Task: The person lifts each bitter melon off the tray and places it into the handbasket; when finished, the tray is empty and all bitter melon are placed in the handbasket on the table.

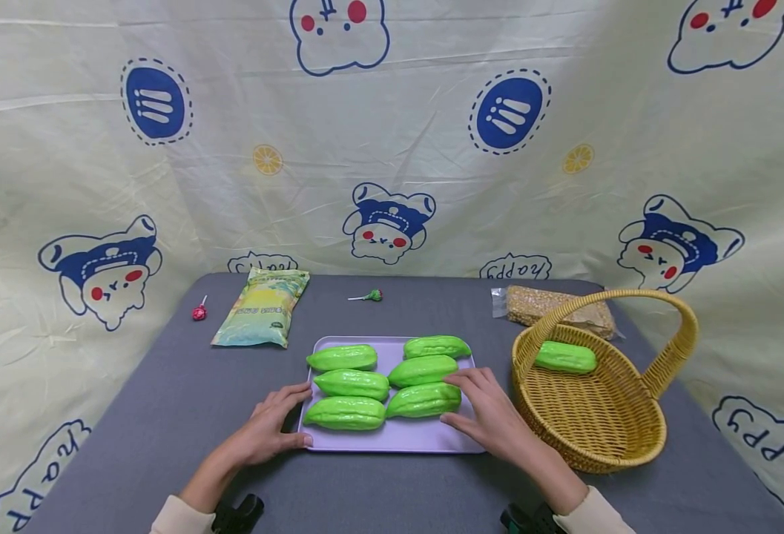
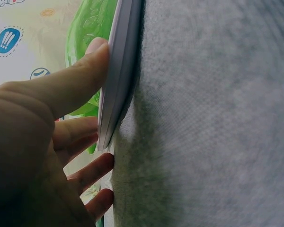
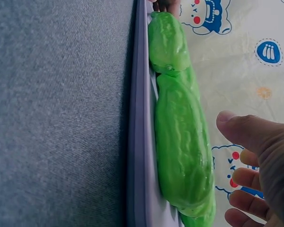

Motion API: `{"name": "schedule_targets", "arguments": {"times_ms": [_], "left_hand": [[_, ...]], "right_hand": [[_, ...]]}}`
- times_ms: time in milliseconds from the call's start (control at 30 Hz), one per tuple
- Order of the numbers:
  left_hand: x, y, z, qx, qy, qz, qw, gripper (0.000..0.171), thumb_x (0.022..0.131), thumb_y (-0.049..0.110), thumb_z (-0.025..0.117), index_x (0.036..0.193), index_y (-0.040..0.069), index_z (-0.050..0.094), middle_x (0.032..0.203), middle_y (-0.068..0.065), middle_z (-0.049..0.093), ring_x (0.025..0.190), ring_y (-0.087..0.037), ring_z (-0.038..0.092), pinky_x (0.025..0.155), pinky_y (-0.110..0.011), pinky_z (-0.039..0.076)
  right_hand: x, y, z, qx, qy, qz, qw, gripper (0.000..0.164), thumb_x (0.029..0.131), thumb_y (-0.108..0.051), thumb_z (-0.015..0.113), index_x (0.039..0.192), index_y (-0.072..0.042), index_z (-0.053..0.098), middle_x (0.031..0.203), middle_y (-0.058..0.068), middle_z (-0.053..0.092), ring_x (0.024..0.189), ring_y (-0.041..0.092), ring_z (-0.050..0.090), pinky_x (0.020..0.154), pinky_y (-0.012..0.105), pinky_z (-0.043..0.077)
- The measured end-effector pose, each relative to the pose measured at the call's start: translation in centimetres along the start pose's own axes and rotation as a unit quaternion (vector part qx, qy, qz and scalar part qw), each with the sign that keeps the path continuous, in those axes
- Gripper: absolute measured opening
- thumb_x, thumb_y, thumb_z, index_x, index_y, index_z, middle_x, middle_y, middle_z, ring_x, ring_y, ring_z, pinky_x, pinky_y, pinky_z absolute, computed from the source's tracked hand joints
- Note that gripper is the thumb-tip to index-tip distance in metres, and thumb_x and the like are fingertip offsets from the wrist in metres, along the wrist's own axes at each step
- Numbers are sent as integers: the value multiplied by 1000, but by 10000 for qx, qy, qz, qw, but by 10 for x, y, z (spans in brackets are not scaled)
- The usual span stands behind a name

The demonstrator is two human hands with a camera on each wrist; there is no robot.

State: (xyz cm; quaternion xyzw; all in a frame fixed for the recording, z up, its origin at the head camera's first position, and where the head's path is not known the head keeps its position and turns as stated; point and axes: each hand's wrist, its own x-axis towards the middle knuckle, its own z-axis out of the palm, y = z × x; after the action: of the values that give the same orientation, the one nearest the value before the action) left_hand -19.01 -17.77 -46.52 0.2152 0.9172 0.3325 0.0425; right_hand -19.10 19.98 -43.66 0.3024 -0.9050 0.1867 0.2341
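On a lilac tray (image 1: 398,443) lie several green bitter melons, three in a left column with a front melon (image 1: 345,413) and three in a right column with its front melon (image 1: 423,400). My left hand (image 1: 268,426) rests at the tray's left edge. In the left wrist view its thumb touches the rim, and the other fingers are spread. Over the right end of the tray hovers my right hand (image 1: 488,417), thumb and fingers apart beside the right column. The right wrist view shows that hand (image 3: 260,163) holding nothing, apart from the nearest melon (image 3: 182,142).
A wicker basket (image 1: 592,423) with a tall handle stands right of the tray, one bitter melon (image 1: 567,357) inside. Behind it lies a clear bag of grain (image 1: 558,308). A yellow-green packet (image 1: 261,308), a red lollipop (image 1: 199,312) and a green lollipop (image 1: 374,295) lie farther back.
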Motion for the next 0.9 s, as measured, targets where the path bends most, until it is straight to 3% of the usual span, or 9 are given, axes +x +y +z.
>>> {"name": "schedule_targets", "arguments": {"times_ms": [200,900], "left_hand": [[0,0,0,9,15,29,10000,72,77,33,75,137,5,47,147,-10,41,130,-34,38,96,-56,27],[0,0,-1,14,33,57,10000,72,77,34,75,136,5,47,146,-11,41,129,-35,38,96,-57,27]], "right_hand": [[6,0,9,-116,-244,182,9995,57,66,-32,83,114,-9,64,109,4,62,97,18,52,81,36,44],[10,5,27,-299,-439,304,9981,53,64,-29,85,111,-10,66,103,4,59,93,21,49,77,35,42]]}}
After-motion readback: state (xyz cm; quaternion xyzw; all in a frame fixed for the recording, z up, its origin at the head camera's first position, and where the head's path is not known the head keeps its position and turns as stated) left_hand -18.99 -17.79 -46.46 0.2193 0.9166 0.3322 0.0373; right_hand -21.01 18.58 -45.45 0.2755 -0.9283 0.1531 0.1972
